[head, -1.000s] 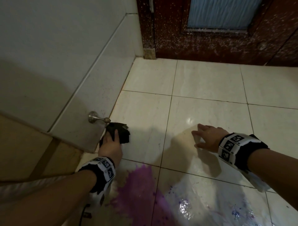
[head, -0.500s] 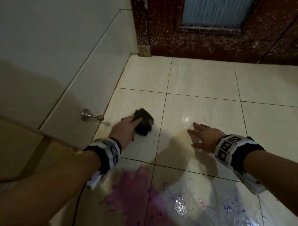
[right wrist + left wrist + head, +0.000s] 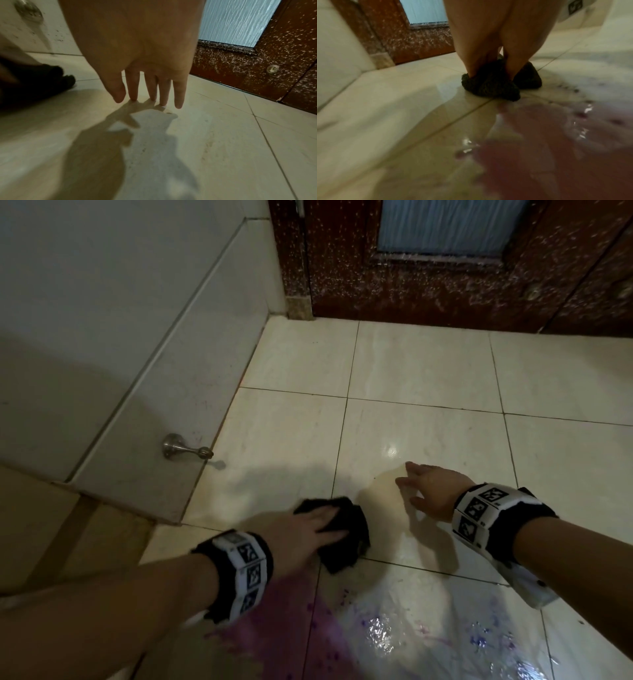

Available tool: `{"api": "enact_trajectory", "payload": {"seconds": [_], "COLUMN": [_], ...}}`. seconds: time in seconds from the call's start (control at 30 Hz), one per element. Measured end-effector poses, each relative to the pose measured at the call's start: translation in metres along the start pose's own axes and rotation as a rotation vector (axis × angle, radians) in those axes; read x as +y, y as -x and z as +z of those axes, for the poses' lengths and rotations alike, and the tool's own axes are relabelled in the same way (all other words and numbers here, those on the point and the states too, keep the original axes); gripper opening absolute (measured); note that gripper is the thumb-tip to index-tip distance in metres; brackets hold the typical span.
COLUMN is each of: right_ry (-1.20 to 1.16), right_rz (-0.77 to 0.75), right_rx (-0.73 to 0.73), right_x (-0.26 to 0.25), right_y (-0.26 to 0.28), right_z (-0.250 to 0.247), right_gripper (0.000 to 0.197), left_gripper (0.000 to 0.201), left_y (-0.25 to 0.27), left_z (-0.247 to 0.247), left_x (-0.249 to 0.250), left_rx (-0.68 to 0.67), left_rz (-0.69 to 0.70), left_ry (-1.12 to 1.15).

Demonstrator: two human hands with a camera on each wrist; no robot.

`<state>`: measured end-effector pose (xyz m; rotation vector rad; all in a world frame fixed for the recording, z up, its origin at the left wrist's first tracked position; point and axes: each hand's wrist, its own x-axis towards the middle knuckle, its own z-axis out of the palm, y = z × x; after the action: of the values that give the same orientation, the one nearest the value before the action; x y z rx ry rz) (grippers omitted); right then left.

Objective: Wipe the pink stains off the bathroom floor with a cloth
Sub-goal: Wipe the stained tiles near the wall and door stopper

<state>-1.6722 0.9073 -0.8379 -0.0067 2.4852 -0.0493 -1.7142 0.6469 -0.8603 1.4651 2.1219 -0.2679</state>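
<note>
A dark, fluffy cloth point(image 3: 349, 542) lies bunched on the pale floor tiles, just beyond the far edge of a pink-purple stain point(image 3: 274, 631). My left hand point(image 3: 308, 529) presses down on the cloth with straight fingers. In the left wrist view the fingertips sink into the cloth point(image 3: 491, 85), and the wet pink stain point(image 3: 547, 135) spreads in front of it. My right hand point(image 3: 428, 491) is to the right of the cloth, holding nothing. Its straight, spread fingers point(image 3: 149, 88) touch the bare floor. The cloth point(image 3: 42, 79) shows at the left edge of the right wrist view.
A metal door stop point(image 3: 186, 448) juts from the tiled wall point(image 3: 137, 354) on the left. A dark red door point(image 3: 445, 285) with a frosted pane closes the far side. A wet glossy patch with purple-blue specks point(image 3: 428, 638) lies right of the stain.
My left hand slid the cloth away from the door stop, rightward and nearer, to the stain's far edge. The right hand kept its place on the floor.
</note>
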Motion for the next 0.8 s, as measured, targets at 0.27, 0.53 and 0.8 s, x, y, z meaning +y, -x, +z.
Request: {"api": "enact_trajectory", "payload": {"seconds": [0.27,0.53,0.8], "right_ry": [-0.084,0.142,-0.382], "right_rz": [-0.335,-0.382,-0.116], "right_rx": [0.178,0.151,0.312], "right_x": [-0.068,-0.114,-0.085], "right_y": [0.004,-0.001,-0.054], "right_z": [-0.004,0.024,-0.04], "right_gripper": [0.054,0.074,0.045], "left_gripper": [0.051,0.075,0.076], "left_y": [0.022,0.03,0.026], "left_z": [-0.007,0.015,-0.002], "left_x": [-0.02,-0.063,-0.069], "left_rx": [0.297,-0.153,-0.259], "left_rz": [-0.319,-0.549,-0.511], "left_ry": [0.108,0.259,0.198]}}
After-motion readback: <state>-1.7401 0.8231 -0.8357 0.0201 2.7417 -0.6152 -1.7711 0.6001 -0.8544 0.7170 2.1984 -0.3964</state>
